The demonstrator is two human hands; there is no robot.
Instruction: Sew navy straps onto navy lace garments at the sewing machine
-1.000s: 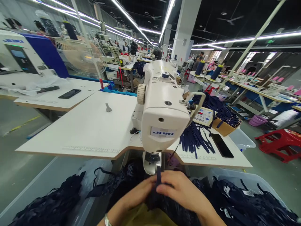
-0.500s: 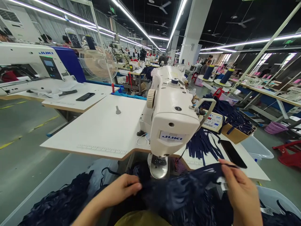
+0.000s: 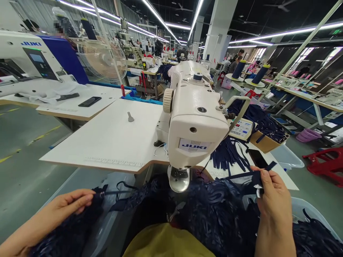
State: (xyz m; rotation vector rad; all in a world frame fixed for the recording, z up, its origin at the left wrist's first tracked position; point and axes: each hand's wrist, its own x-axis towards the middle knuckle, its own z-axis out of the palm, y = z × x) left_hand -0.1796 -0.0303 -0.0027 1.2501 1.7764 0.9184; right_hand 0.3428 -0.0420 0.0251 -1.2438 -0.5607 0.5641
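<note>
Well out to the left, my left hand (image 3: 71, 205) is closed in a pinch on a thin navy strap. Toward the right, the fingers of my right hand (image 3: 276, 194) are pressed together on the edge of a navy ruffled garment (image 3: 219, 207), near a small white label (image 3: 258, 190). The garment's dark gathered cloth hangs between both hands, over my lap and just in front of the white JUKI sewing machine (image 3: 198, 121). Behind the cloth shows the machine's rounded metal front part (image 3: 179, 181). Its exact shape is hard to make out in the folds.
Navy strips (image 3: 227, 153) and a black phone (image 3: 257, 159) lie right of the machine, near a cardboard box (image 3: 268, 142) of straps. A grey metal piece (image 3: 130, 117) rests on the white tabletop (image 3: 107, 142). Translucent bins (image 3: 313, 210) of navy cloth flank me. A red stool (image 3: 325, 164) stands right.
My left hand has moved far to the left and now pulls a strap out sideways. My right hand has risen slightly with the garment edge. The view has shifted slightly.
</note>
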